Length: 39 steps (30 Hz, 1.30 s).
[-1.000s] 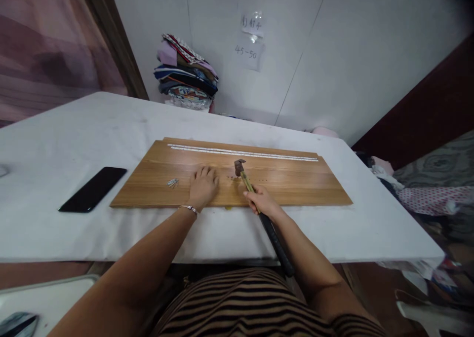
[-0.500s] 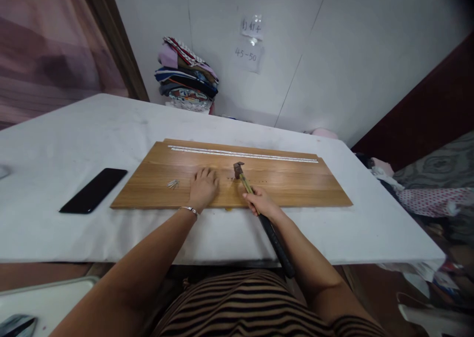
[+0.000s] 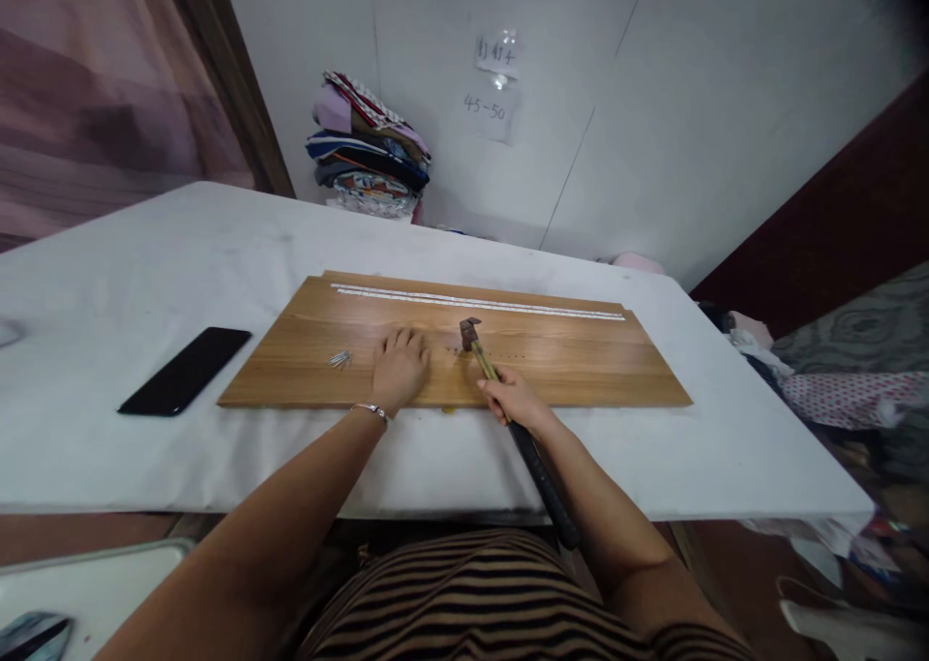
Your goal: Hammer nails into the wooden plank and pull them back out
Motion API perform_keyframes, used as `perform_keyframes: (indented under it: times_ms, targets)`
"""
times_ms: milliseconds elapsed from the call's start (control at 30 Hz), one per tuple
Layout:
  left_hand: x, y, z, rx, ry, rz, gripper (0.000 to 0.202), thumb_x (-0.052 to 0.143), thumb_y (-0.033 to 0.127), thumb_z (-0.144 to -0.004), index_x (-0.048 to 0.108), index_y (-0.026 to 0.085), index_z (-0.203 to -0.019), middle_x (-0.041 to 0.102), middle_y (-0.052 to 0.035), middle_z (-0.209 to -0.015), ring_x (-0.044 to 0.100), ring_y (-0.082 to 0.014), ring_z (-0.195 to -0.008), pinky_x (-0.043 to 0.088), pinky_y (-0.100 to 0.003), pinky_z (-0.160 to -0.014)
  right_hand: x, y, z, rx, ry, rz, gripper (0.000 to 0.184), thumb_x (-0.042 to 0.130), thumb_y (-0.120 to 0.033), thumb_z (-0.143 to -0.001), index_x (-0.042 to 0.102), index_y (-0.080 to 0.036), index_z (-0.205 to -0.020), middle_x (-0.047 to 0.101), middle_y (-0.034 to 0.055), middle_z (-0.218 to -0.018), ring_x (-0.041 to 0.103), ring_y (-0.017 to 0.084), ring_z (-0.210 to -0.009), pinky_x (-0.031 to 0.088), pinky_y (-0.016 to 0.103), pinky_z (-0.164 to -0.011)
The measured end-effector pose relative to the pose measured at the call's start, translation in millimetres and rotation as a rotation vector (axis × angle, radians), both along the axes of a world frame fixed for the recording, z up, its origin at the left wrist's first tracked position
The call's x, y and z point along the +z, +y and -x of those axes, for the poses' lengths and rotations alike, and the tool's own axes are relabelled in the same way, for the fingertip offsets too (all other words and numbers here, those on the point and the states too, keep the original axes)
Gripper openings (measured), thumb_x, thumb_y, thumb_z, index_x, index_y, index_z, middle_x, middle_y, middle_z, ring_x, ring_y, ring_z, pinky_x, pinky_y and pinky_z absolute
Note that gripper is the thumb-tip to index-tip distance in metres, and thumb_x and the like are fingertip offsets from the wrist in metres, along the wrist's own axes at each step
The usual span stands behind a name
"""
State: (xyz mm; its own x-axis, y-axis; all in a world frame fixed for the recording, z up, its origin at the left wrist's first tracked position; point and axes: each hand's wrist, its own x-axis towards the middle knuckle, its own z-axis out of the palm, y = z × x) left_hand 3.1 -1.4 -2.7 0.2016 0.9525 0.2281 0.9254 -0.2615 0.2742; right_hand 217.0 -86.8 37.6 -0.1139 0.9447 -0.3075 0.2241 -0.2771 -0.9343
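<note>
My right hand (image 3: 512, 397) is wrapped round the upper handle of a hammer (image 3: 537, 472), whose black grip trails back toward my body. The rusty head sits at or just over a wooden board (image 3: 595, 361), by a row of small dark marks; whether it touches cannot be made out. Fingers forward, my left hand (image 3: 402, 363) lies flat on the board, left of the hammer head, holding nothing. A small pile of nails (image 3: 339, 359) rests on the board to the left of that hand. Two white strips (image 3: 479, 303) run along the board's far side.
A black phone (image 3: 185, 371) lies on the white-covered table (image 3: 290, 240), left of the board. Folded cloths (image 3: 370, 148) are stacked against the wall behind. Two paper notes (image 3: 488, 109) are stuck on the wall. Clutter and a dotted cloth (image 3: 856, 397) lie beyond the table's right side.
The view has shifted very slightly. Both hands and the hammer keep almost the same places on the board.
</note>
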Motion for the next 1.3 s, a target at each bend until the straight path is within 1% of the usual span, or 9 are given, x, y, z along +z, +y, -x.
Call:
perform_keyframes:
  times_ms: [100, 200, 333, 433, 600, 800, 1067, 1200, 1300]
  targets:
    - [-1.2, 0.7, 0.4, 0.000, 0.014, -0.003, 0.041, 0.037, 0.032, -0.100, 0.068, 0.019, -0.123, 0.062, -0.0165, -0.145, 0.048, -0.0328, -0.140, 0.036, -0.052, -0.116, 1.7, 0.5, 0.5, -0.003, -0.015, -0.008, 0.020, 0.058, -0.038, -0.084, 0.043, -0.025, -0.080, 0.043, -0.0129, -0.040, 0.035, 0.009, -0.032, 0.030, 0.022, -0.037]
    - [-2.9, 1.3, 1.2, 0.001, 0.017, -0.010, 0.042, 0.037, 0.033, -0.100, 0.068, 0.019, -0.124, 0.062, -0.0165, -0.146, 0.049, -0.0333, -0.139, 0.036, -0.053, -0.116, 3.0, 0.8, 1.2, 0.009, -0.028, -0.003, 0.017, 0.056, -0.037, -0.084, 0.044, -0.025, -0.083, 0.044, -0.0128, -0.040, 0.036, 0.009, -0.032, 0.031, 0.021, -0.037]
    - [-3.4, 1.3, 1.6, -0.002, 0.019, -0.010, 0.042, 0.037, 0.033, -0.100, 0.068, 0.019, -0.125, 0.061, -0.0161, -0.147, 0.048, -0.0334, -0.140, 0.036, -0.052, -0.116, 2.1, 0.1, 0.9, 0.020, -0.013, 0.002, 0.018, 0.057, -0.038, -0.083, 0.045, -0.025, -0.085, 0.044, -0.0131, -0.041, 0.036, 0.009, -0.033, 0.031, 0.021, -0.037]
    - [-2.5, 0.9, 1.1, -0.003, 0.018, -0.009, 0.041, 0.038, 0.033, -0.100, 0.068, 0.020, -0.125, 0.061, -0.0161, -0.147, 0.048, -0.0331, -0.141, 0.036, -0.053, -0.116, 1.5, -0.2, 0.5, 0.004, -0.008, -0.009, 0.018, 0.056, -0.039, -0.083, 0.044, -0.025, -0.082, 0.044, -0.0126, -0.041, 0.037, 0.009, -0.033, 0.031, 0.022, -0.037]
    - [-0.8, 0.6, 0.7, 0.005, 0.013, 0.004, 0.043, 0.038, 0.032, -0.099, 0.067, 0.017, -0.126, 0.061, -0.0179, -0.147, 0.048, -0.0346, -0.140, 0.036, -0.054, -0.116, 1.2, -0.9, -0.1, 0.012, 0.002, -0.006, 0.022, 0.060, -0.041, -0.081, 0.045, -0.025, -0.081, 0.043, -0.0131, -0.042, 0.036, 0.008, -0.032, 0.030, 0.021, -0.037]
    - [-1.7, 1.1, 1.2, 0.001, 0.013, -0.005, 0.041, 0.038, 0.032, -0.099, 0.068, 0.018, -0.124, 0.062, -0.0170, -0.146, 0.049, -0.0336, -0.140, 0.036, -0.053, -0.116, 4.1, -2.3, 1.4, -0.007, 0.008, -0.019, 0.020, 0.059, -0.038, -0.083, 0.043, -0.025, -0.080, 0.043, -0.0123, -0.042, 0.036, 0.009, -0.033, 0.030, 0.021, -0.036]
    - [-1.2, 0.3, 0.9, 0.001, 0.018, -0.001, 0.042, 0.038, 0.032, -0.100, 0.068, 0.018, -0.126, 0.061, -0.0169, -0.146, 0.050, -0.0330, -0.139, 0.037, -0.053, -0.115, 8.1, -1.1, 3.7, 0.012, -0.022, 0.033, 0.019, 0.058, -0.033, -0.085, 0.042, -0.025, -0.078, 0.043, -0.0122, -0.039, 0.034, 0.008, -0.031, 0.030, 0.020, -0.035]
    - [0.1, -0.1, 0.5, 0.004, 0.027, 0.006, 0.043, 0.038, 0.032, -0.100, 0.067, 0.016, -0.127, 0.060, -0.0172, -0.147, 0.048, -0.0339, -0.140, 0.037, -0.053, -0.115, 6.3, -1.1, 3.1, -0.010, -0.012, 0.012, 0.019, 0.058, -0.035, -0.085, 0.043, -0.025, -0.080, 0.044, -0.0126, -0.040, 0.035, 0.008, -0.031, 0.030, 0.021, -0.036]
    - [0.0, 0.0, 0.7, 0.003, 0.022, 0.001, 0.042, 0.038, 0.032, -0.100, 0.068, 0.017, -0.125, 0.061, -0.0170, -0.146, 0.049, -0.0337, -0.140, 0.038, -0.052, -0.115, 4.9, -1.0, 2.7, -0.004, -0.004, 0.003, 0.020, 0.059, -0.037, -0.084, 0.043, -0.025, -0.079, 0.043, -0.0130, -0.040, 0.035, 0.008, -0.031, 0.029, 0.021, -0.036]
